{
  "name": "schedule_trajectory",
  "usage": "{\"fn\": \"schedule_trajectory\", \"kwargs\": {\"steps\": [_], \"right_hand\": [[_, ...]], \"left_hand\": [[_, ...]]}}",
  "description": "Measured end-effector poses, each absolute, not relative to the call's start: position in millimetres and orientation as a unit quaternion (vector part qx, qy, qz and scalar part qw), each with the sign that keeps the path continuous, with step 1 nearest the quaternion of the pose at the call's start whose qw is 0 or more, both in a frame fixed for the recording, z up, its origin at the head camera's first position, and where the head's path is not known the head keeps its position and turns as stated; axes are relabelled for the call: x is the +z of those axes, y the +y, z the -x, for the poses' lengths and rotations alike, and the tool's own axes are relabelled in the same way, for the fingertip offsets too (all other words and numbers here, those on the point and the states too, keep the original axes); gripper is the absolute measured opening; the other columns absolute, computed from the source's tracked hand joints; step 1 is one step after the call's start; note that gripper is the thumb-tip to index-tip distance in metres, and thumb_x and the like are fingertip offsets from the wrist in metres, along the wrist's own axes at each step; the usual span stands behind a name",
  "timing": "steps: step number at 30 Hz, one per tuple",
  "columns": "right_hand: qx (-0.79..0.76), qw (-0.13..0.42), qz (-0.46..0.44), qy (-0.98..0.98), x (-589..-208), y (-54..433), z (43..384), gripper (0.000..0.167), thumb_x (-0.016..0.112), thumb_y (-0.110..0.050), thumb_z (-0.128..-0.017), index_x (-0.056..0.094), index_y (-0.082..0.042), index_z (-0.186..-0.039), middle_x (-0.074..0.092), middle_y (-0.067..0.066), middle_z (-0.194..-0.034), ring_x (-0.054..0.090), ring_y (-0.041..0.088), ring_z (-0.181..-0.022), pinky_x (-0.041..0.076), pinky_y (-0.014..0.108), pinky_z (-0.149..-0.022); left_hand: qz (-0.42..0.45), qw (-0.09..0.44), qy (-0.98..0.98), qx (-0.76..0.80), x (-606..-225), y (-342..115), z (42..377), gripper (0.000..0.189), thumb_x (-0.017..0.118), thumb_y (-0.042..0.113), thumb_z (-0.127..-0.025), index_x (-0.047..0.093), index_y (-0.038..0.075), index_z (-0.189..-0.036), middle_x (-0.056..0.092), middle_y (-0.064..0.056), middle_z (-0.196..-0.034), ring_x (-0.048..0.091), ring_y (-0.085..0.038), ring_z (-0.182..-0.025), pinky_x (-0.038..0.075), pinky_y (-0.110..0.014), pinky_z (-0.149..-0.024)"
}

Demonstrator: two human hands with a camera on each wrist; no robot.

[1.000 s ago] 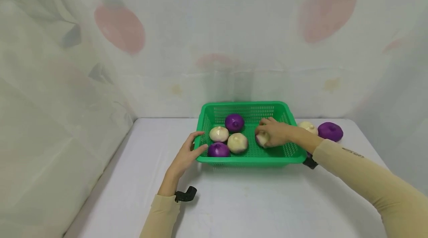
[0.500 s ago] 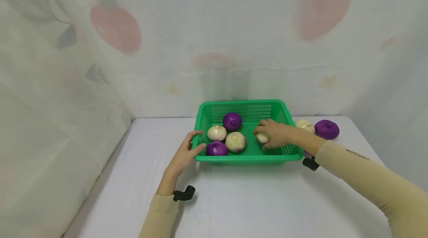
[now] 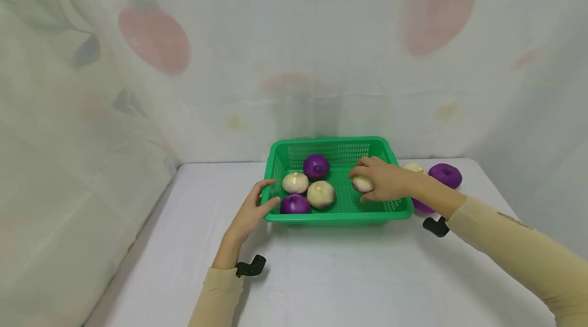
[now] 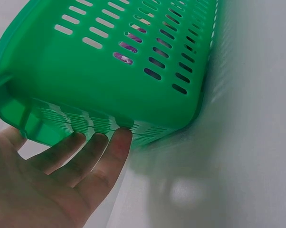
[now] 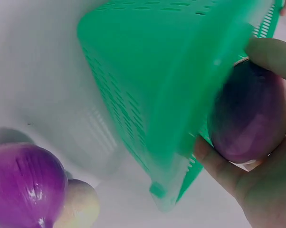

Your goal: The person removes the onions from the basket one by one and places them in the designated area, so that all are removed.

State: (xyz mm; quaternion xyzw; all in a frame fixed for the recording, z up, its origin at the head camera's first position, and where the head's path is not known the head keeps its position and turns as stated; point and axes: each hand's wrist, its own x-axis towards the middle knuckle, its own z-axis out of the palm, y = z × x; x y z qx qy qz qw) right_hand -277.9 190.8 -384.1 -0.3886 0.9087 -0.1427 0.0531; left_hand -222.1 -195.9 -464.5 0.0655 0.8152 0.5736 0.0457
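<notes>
My left hand holds the left rim of a green plastic basket, its thumb and index finger over the edge. In the left wrist view, the other fingers lie against the outer wall. My right hand grips a purple-and-white turnip inside the basket's right half. The right wrist view shows the purple side of that turnip between thumb and fingers. Left of it, the basket holds a purple turnip, a whitish turnip, another whitish turnip and a purple turnip.
Right of the basket, a whitish turnip and a purple turnip lie on the white table. A further purple turnip is partly hidden by the right forearm. A printed curtain hangs behind the table.
The turnip in my right hand has been raised slightly and turned, still inside the basket. My left hand stays at the rim. The whole head view has shifted a little.
</notes>
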Motion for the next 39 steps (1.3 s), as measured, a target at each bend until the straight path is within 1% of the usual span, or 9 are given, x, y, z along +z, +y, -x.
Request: {"fn": "schedule_trajectory", "kwargs": {"steps": [5, 8, 13, 17, 22, 31, 39], "right_hand": [[-0.16, 0.032, 0.392, 0.905, -378, 195, 275, 0.044, 0.08, -0.028, -0.087, 0.064, -0.021, -0.127, 0.054, 0.007, -0.128, 0.051, 0.029, -0.112, 0.052, 0.044, -0.082], [-0.17, 0.026, 0.389, 0.905, -376, 199, 272, 0.043, 0.078, -0.028, -0.088, 0.064, -0.019, -0.127, 0.054, 0.009, -0.129, 0.051, 0.028, -0.111, 0.052, 0.045, -0.082], [-0.177, 0.021, 0.37, 0.912, -373, 206, 267, 0.044, 0.077, -0.032, -0.089, 0.064, -0.02, -0.129, 0.053, 0.008, -0.13, 0.054, 0.025, -0.108, 0.054, 0.042, -0.079], [-0.181, 0.022, 0.359, 0.915, -366, 212, 261, 0.046, 0.077, -0.034, -0.089, 0.063, -0.021, -0.131, 0.052, 0.008, -0.131, 0.056, 0.024, -0.106, 0.054, 0.041, -0.079], [-0.191, 0.014, 0.349, 0.917, -358, 220, 254, 0.045, 0.076, -0.032, -0.09, 0.063, -0.02, -0.131, 0.051, 0.008, -0.133, 0.054, 0.027, -0.111, 0.053, 0.042, -0.081], [-0.177, -0.032, 0.337, 0.924, -353, 242, 239, 0.043, 0.076, -0.03, -0.09, 0.064, -0.02, -0.13, 0.05, 0.009, -0.134, 0.052, 0.032, -0.12, 0.053, 0.046, -0.083], [-0.173, -0.071, 0.329, 0.926, -354, 262, 228, 0.041, 0.077, -0.025, -0.088, 0.065, -0.017, -0.126, 0.05, 0.011, -0.13, 0.053, 0.032, -0.115, 0.054, 0.045, -0.077]], "left_hand": [[-0.071, 0.045, 0.817, 0.571, -465, -197, 223, 0.056, 0.067, 0.039, -0.099, 0.042, 0.03, -0.148, 0.031, -0.008, -0.161, 0.035, -0.041, -0.145, 0.032, -0.064, -0.111], [-0.071, 0.046, 0.817, 0.57, -465, -197, 223, 0.055, 0.067, 0.037, -0.099, 0.042, 0.03, -0.149, 0.031, -0.008, -0.161, 0.035, -0.041, -0.145, 0.032, -0.064, -0.111], [-0.069, 0.049, 0.817, 0.571, -467, -198, 223, 0.056, 0.067, 0.037, -0.099, 0.042, 0.029, -0.149, 0.032, -0.008, -0.161, 0.037, -0.041, -0.144, 0.032, -0.064, -0.111], [-0.066, 0.05, 0.818, 0.57, -467, -198, 222, 0.055, 0.067, 0.037, -0.1, 0.042, 0.032, -0.148, 0.031, -0.007, -0.161, 0.037, -0.04, -0.144, 0.033, -0.065, -0.11], [-0.065, 0.052, 0.815, 0.574, -468, -199, 223, 0.056, 0.068, 0.042, -0.098, 0.043, 0.033, -0.147, 0.032, -0.007, -0.161, 0.039, -0.038, -0.143, 0.033, -0.064, -0.11], [-0.067, 0.055, 0.813, 0.576, -466, -199, 224, 0.058, 0.068, 0.043, -0.098, 0.042, 0.032, -0.148, 0.032, -0.008, -0.161, 0.039, -0.038, -0.143, 0.034, -0.063, -0.11], [-0.066, 0.056, 0.814, 0.575, -465, -200, 224, 0.057, 0.068, 0.04, -0.099, 0.042, 0.03, -0.149, 0.031, -0.008, -0.161, 0.037, -0.04, -0.144, 0.032, -0.064, -0.111]]}}
